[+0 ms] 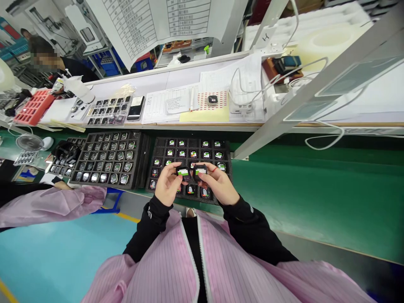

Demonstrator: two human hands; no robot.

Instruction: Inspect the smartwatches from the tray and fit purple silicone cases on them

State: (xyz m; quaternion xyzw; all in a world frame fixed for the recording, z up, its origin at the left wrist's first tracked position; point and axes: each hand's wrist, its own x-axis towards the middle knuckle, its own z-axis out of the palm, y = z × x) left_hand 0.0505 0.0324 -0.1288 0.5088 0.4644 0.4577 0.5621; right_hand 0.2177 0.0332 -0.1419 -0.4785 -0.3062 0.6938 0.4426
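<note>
Left hand [166, 184] grips one black watch [183, 173], right hand [218, 183] another black watch [200, 172]

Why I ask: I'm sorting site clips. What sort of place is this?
Probably an electronics factory assembly line: black foam trays of small black watch-like devices, a pink smock of the antistatic kind, and a long green-topped workbench.

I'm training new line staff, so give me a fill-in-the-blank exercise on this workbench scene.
The left hand holds a small black device and the right hand another, each with a mostly ____ label.
Both hands hover above a foam tray coloured ____.
The tray to its left holds devices with ____ faces.
The person's smock is ____.

Missing words: green; black; silver; pink.
</note>
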